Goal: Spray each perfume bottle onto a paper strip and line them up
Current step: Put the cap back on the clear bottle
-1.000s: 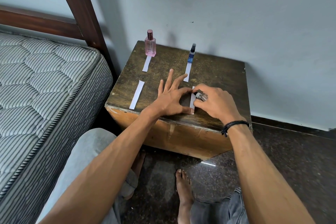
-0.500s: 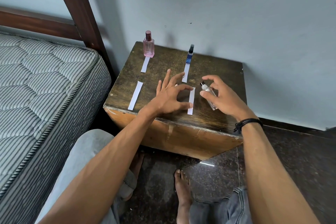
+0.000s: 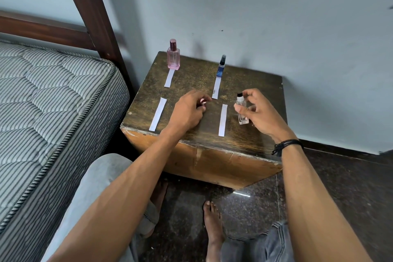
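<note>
Home bedroom: striped mattress (image 3: 53, 95) on dark wooden bedframe (image 3: 85, 6), worn wooden bedside box (image 3: 191, 161)

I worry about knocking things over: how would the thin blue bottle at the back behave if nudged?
The blue bottle is tall and narrow on a small base, so it would probably tip rather than slide. It looks round, so once down it may roll. It seems small and is likely light.

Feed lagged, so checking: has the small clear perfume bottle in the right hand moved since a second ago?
Yes. The small clear perfume bottle moved right, off the near-right white paper strip, held by the right hand.
</note>
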`<state>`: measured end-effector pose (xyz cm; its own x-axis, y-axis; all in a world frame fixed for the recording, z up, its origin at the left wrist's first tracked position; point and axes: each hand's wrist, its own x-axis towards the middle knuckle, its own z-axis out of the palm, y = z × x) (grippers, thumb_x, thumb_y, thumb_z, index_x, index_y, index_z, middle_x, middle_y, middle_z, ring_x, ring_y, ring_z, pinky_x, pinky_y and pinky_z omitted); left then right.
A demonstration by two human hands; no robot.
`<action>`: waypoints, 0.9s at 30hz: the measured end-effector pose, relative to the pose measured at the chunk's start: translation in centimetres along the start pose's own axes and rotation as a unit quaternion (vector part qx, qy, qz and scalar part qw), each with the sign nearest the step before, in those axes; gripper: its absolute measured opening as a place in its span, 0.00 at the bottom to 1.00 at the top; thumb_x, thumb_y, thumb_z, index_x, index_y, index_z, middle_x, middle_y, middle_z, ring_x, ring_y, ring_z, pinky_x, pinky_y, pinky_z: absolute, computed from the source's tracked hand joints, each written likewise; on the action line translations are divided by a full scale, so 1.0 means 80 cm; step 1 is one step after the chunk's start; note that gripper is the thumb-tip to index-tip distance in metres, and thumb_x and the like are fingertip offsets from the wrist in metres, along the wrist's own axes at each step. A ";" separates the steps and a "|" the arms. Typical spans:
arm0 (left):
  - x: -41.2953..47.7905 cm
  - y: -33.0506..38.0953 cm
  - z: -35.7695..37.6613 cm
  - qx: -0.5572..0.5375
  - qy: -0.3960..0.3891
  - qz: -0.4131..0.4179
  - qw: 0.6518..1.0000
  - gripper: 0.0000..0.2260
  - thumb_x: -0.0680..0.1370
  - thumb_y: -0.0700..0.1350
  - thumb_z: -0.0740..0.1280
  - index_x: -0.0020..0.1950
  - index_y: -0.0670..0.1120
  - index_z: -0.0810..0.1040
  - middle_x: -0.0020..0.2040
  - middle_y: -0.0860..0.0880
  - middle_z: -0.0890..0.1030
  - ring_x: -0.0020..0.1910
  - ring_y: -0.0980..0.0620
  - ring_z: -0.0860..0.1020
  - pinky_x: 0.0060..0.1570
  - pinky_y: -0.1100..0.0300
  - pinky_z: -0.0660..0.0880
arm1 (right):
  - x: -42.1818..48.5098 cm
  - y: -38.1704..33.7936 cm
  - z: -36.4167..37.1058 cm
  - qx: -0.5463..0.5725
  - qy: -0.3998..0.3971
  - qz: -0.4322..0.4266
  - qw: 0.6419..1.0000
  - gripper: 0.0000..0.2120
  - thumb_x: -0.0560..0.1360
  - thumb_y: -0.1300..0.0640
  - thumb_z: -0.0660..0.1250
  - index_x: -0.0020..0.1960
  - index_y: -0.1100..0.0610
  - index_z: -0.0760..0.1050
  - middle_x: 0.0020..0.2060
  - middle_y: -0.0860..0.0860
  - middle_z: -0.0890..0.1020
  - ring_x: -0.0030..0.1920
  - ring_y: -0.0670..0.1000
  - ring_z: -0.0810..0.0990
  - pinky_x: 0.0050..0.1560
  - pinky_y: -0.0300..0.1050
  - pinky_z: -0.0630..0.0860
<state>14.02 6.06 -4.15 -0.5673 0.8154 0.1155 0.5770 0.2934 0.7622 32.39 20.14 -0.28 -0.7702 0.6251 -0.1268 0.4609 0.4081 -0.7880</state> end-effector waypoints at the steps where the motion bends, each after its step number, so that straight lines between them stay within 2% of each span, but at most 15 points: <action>1: 0.000 0.001 0.000 -0.009 0.007 -0.005 1.000 0.13 0.76 0.37 0.71 0.56 0.51 0.83 0.55 0.51 0.82 0.52 0.51 0.80 0.58 0.50 0.77 | -0.001 -0.002 0.000 0.008 0.001 0.002 1.000 0.18 0.80 0.52 0.70 0.67 0.50 0.69 0.62 0.45 0.80 0.44 0.47 0.79 0.50 0.41 0.75; 6: -0.003 0.010 -0.003 -0.087 0.022 -0.009 0.996 0.14 0.76 0.39 0.73 0.59 0.53 0.81 0.49 0.55 0.83 0.48 0.59 0.81 0.56 0.60 0.78 | -0.004 -0.005 -0.002 0.045 -0.007 0.011 0.999 0.16 0.79 0.56 0.72 0.64 0.54 0.70 0.59 0.43 0.84 0.50 0.48 0.83 0.54 0.41 0.77; 10: -0.004 0.017 -0.002 -0.126 0.026 0.005 0.992 0.14 0.76 0.38 0.73 0.60 0.48 0.81 0.49 0.54 0.84 0.49 0.60 0.81 0.56 0.66 0.77 | -0.003 -0.004 -0.005 0.073 -0.022 0.017 0.997 0.15 0.79 0.60 0.71 0.63 0.56 0.70 0.56 0.44 0.86 0.53 0.46 0.85 0.54 0.38 0.77; 13: -0.005 0.020 -0.001 -0.149 0.030 0.014 0.988 0.15 0.75 0.38 0.74 0.61 0.47 0.81 0.50 0.54 0.84 0.50 0.60 0.82 0.57 0.66 0.77 | -0.003 -0.003 -0.006 0.083 -0.032 0.016 0.996 0.15 0.79 0.61 0.71 0.62 0.57 0.70 0.56 0.44 0.86 0.56 0.46 0.85 0.54 0.36 0.77; 16: -0.005 0.022 -0.003 -0.175 0.033 0.015 0.984 0.15 0.75 0.38 0.74 0.61 0.46 0.82 0.51 0.53 0.85 0.51 0.60 0.82 0.55 0.68 0.77 | -0.003 0.002 -0.008 0.085 -0.041 0.017 0.995 0.15 0.79 0.63 0.71 0.62 0.56 0.70 0.56 0.44 0.86 0.58 0.46 0.84 0.61 0.43 0.77; 21: -0.007 0.026 -0.006 -0.187 0.029 0.040 0.981 0.14 0.76 0.39 0.74 0.61 0.48 0.83 0.55 0.53 0.84 0.53 0.59 0.82 0.58 0.64 0.77 | -0.004 0.004 -0.013 0.108 -0.053 0.013 0.993 0.22 0.77 0.71 0.71 0.64 0.54 0.69 0.63 0.50 0.82 0.63 0.48 0.82 0.62 0.46 0.80; 24: -0.008 0.027 -0.004 -0.182 0.017 0.062 0.981 0.14 0.76 0.40 0.74 0.61 0.51 0.83 0.55 0.52 0.83 0.53 0.57 0.82 0.59 0.61 0.77 | -0.007 0.001 -0.020 0.091 -0.067 0.015 0.993 0.28 0.75 0.73 0.71 0.66 0.50 0.68 0.65 0.47 0.80 0.68 0.47 0.78 0.69 0.48 0.76; 27: -0.010 0.029 -0.002 -0.186 0.013 0.071 0.980 0.15 0.76 0.39 0.74 0.62 0.50 0.83 0.55 0.51 0.82 0.53 0.56 0.82 0.60 0.59 0.77 | -0.011 -0.002 -0.029 0.060 -0.071 0.012 0.996 0.33 0.74 0.73 0.72 0.70 0.47 0.66 0.69 0.45 0.76 0.73 0.48 0.71 0.76 0.54 0.66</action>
<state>15.72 6.04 -2.36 -0.5148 0.8201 0.2499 0.4000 -0.0281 0.9161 34.00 21.07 1.40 -0.8179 0.5299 -0.2240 0.4310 0.3065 -0.8487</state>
